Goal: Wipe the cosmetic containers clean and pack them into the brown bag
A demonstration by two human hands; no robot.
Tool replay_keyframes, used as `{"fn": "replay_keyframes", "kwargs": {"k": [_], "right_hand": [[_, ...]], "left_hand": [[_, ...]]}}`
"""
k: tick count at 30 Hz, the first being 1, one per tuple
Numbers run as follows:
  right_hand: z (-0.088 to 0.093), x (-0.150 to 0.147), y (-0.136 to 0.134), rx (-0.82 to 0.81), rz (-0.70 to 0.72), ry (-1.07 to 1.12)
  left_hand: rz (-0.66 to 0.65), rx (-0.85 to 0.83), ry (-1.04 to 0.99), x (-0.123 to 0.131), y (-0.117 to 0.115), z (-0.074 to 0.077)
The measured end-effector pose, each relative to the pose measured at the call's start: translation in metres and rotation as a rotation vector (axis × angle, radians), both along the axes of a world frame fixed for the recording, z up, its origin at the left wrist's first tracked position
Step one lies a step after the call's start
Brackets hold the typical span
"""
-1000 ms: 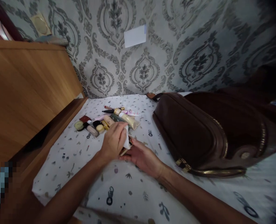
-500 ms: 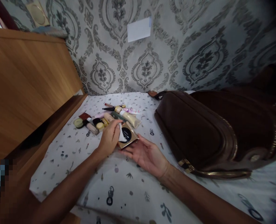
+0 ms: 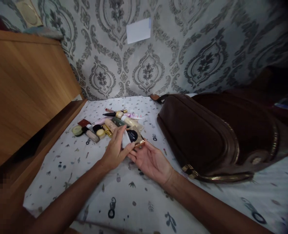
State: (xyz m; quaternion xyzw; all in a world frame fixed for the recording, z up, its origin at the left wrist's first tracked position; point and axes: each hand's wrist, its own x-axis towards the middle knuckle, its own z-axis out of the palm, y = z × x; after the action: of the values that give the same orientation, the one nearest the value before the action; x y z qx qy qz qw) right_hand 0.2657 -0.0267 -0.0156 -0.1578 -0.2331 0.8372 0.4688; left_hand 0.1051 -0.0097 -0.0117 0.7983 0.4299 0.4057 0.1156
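A square gold makeup compact (image 3: 133, 135) with a round black label is held tilted between my two hands. My right hand (image 3: 155, 161) supports it from below and the right, palm turned up, with fingertips at its lower corner. My left hand (image 3: 115, 149) presses a white cloth or tissue (image 3: 125, 140) against the compact's left side, its thumb along the lower edge. Just beyond lie a cream tube (image 3: 130, 122), a green tube (image 3: 118, 122), a beige tube (image 3: 110, 125) and a small yellow-lidded pot (image 3: 100, 133).
Further left on the patterned white sheet (image 3: 131, 208) are a round green container (image 3: 77, 130) and a dark red item (image 3: 83, 123). A large brown leather bag (image 3: 190, 133) stands on the right. A wooden cabinet (image 3: 29, 71) borders the left, and a patterned wall rises behind.
The compact has tilted back, showing its gold lower edge. My left thumb has come down across that edge with the cloth. The whole view has shifted slightly.
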Motion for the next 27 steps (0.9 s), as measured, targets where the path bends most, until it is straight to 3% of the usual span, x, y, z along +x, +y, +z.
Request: {"fn": "replay_keyframes", "kwargs": {"k": [13,17,24,27], "right_hand": [[-0.003,0.004,0.008,0.038,-0.096,-0.016],[-0.002,0.005,0.010,-0.008,-0.082,-0.015],[-0.007,0.003,0.009,0.027,-0.035,-0.077],[-0.006,0.001,0.006,0.060,-0.049,-0.095]], "left_hand": [[0.036,0.040,0.118,0.013,-0.009,-0.024],[0.023,0.102,0.177,0.014,-0.011,-0.021],[0.031,0.328,0.449,0.018,-0.018,-0.012],[0.051,0.330,0.473,0.020,-0.020,-0.010]]}}
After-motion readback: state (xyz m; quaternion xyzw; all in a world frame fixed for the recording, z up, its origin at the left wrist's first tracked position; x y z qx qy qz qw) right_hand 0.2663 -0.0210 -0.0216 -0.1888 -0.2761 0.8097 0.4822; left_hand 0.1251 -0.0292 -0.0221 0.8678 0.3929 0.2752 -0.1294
